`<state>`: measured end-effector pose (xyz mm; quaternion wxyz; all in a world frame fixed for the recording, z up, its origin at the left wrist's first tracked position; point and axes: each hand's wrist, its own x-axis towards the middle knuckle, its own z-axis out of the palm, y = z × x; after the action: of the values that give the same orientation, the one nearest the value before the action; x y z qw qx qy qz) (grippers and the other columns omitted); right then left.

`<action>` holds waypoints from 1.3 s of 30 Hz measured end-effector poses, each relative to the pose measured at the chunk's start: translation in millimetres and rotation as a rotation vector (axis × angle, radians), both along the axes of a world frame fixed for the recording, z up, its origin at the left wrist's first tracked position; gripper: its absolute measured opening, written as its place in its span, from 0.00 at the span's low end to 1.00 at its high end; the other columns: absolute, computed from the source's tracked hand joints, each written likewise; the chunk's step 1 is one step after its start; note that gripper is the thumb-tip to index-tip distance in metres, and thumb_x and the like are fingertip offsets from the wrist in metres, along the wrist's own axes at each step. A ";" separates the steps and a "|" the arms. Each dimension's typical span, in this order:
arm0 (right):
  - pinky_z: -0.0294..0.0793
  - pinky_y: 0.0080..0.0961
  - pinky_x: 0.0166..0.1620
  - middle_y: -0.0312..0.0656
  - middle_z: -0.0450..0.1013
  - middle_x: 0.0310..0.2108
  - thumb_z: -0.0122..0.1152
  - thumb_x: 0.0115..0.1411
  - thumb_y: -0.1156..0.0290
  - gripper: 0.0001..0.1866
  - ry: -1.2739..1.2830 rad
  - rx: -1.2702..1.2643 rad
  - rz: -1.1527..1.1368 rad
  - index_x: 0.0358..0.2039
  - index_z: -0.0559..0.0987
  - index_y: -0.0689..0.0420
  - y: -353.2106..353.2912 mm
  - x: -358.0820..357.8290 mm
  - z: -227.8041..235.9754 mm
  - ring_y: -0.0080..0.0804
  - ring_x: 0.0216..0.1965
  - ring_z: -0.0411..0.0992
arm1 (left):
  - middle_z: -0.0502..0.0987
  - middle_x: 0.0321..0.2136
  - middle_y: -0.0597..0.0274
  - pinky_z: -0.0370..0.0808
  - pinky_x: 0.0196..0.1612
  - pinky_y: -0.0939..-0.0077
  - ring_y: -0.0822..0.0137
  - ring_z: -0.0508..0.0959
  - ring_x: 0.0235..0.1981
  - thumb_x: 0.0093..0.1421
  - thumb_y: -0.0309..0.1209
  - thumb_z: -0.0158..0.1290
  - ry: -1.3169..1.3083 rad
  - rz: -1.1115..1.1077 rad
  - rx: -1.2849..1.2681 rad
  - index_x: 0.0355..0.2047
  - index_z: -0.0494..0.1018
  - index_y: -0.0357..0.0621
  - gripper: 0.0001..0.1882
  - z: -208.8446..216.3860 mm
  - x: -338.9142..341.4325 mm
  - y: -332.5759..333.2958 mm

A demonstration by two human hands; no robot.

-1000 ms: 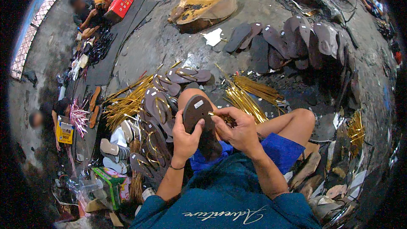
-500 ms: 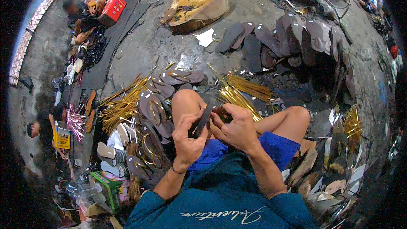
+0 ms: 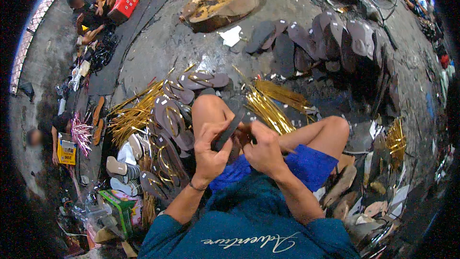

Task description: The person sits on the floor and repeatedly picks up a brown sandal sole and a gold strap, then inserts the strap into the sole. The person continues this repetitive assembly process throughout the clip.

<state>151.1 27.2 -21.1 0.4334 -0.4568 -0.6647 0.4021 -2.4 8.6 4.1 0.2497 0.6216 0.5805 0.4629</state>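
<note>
My left hand point(image 3: 210, 157) grips a dark flip-flop sole point(image 3: 230, 130), turned nearly edge-on above my lap. Against the sole's other face, the fingers of my right hand point(image 3: 263, 149) are curled in a pinch; what sits between them is hidden. Flip-flops with thin gold straps point(image 3: 168, 115) lie in a row beside my left knee. Gold strap bundles lie on both sides: one bundle point(image 3: 136, 117) beyond those flip-flops, another bundle point(image 3: 268, 110) just past my hands.
A curved row of dark soles point(image 3: 302, 41) lies at the far right. Behind it sits a worn yellow-topped block point(image 3: 223, 5). At left are a green box point(image 3: 120, 208), a red box point(image 3: 125, 5) and two other people. Scraps and cut pieces point(image 3: 340, 184) lie to my right.
My right hand has rolled slightly, its fingers curling more tightly by the sole. The sole stays in my left hand, tilted slightly further. The whole view has shifted a little.
</note>
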 end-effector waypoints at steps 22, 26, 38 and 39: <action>0.72 0.45 0.44 0.55 0.72 0.40 0.62 0.52 0.71 0.16 -0.347 -0.225 0.253 0.41 0.75 0.61 0.3 70.7 23.6 0.53 0.41 0.73 | 0.75 0.39 0.55 0.76 0.38 0.75 0.65 0.78 0.39 0.49 0.19 0.62 -0.192 -0.204 -0.108 0.36 0.76 0.37 0.13 -19.5 30.8 -18.4; 0.72 0.43 0.41 0.49 0.72 0.39 0.61 0.52 0.72 0.11 -0.401 -0.028 -0.101 0.38 0.75 0.58 10.0 59.6 2.5 0.50 0.39 0.73 | 0.78 0.40 0.49 0.75 0.43 0.69 0.57 0.79 0.40 0.53 0.28 0.61 -0.013 -0.010 -0.352 0.47 0.69 0.36 0.21 -61.5 23.6 -3.9; 0.75 0.36 0.41 0.48 0.76 0.34 0.59 0.58 0.71 0.07 -0.201 0.029 -0.509 0.35 0.78 0.60 39.6 80.7 -11.1 0.48 0.37 0.75 | 0.75 0.41 0.57 0.72 0.47 0.74 0.69 0.76 0.42 0.57 0.24 0.54 -0.954 0.013 -0.584 0.51 0.65 0.35 0.20 -16.8 33.9 46.0; 0.75 0.35 0.41 0.48 0.76 0.34 0.60 0.58 0.72 0.07 -0.220 0.038 -0.412 0.35 0.78 0.60 31.5 78.5 -12.9 0.48 0.37 0.76 | 0.75 0.40 0.58 0.72 0.47 0.74 0.69 0.75 0.41 0.58 0.25 0.53 -0.795 -0.001 -0.479 0.50 0.65 0.35 0.20 -2.3 39.4 50.4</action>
<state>229.5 58.8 -34.0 0.4400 -0.6155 -0.6081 0.2404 37.0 59.1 1.8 0.5898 0.3208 0.5300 0.5180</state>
